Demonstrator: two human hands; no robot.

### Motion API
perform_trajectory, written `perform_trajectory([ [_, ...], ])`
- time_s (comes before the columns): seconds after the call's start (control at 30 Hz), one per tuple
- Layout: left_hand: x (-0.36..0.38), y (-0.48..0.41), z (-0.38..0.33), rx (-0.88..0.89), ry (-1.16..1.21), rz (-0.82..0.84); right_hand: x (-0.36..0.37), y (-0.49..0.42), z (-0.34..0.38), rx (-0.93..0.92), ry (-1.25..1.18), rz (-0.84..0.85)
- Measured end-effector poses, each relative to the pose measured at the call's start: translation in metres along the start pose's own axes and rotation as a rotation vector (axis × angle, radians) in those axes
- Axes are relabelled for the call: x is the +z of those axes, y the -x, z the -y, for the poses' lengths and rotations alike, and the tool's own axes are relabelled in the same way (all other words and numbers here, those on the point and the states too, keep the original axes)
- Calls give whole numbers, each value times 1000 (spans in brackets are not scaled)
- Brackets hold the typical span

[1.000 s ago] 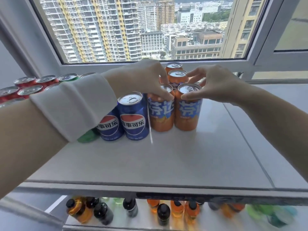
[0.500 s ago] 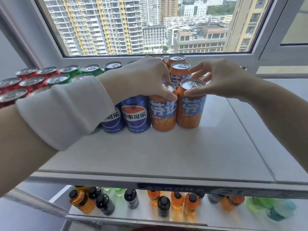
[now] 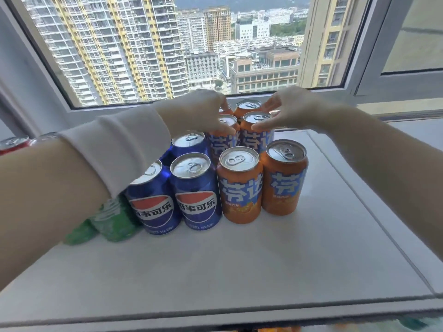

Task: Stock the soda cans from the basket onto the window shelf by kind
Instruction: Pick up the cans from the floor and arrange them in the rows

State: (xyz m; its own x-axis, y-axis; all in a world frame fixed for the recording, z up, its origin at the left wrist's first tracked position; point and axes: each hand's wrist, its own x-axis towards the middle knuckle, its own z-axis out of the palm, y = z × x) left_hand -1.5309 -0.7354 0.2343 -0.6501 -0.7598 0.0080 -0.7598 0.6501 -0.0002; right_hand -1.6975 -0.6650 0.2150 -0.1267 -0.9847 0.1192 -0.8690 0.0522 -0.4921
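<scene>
Orange soda cans stand in rows of two on the white window shelf (image 3: 239,264). The front pair (image 3: 239,185) (image 3: 284,178) stands free. My left hand (image 3: 199,111) reaches over from the left and clasps the top of the left can in the second row (image 3: 224,140). My right hand (image 3: 294,109) clasps the top of the right can in that row (image 3: 257,140). Another orange can (image 3: 248,105) stands behind them by the window. Blue cola cans (image 3: 196,190) stand left of the orange ones. The basket is out of view.
Green cans (image 3: 115,219) sit left of the blue ones, half hidden under my left forearm and its white cuff (image 3: 119,149). A red can (image 3: 12,144) shows at the far left edge. The window frame (image 3: 359,68) rises behind the shelf. The shelf's front edge (image 3: 215,317) runs along the bottom.
Both hands have left the front pair of orange cans and moved back to the second-row pair. The view has come closer and higher over the shelf; the bottles below have dropped out of sight.
</scene>
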Motion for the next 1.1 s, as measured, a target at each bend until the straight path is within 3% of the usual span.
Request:
perform_trajectory([
  [0.13,6,-11,5,35,51,65,3,-13,2,36,13,-29],
  [0.4,1,-7,10,98,140,23,3,-9,-1,22,-23,-93],
  [0.93,0,10,-5,101,91,69,-7,16,-3,-1,-61,27],
  [1.1,-10,7,-4,105,49,142,-14,6,-4,26,-78,164],
])
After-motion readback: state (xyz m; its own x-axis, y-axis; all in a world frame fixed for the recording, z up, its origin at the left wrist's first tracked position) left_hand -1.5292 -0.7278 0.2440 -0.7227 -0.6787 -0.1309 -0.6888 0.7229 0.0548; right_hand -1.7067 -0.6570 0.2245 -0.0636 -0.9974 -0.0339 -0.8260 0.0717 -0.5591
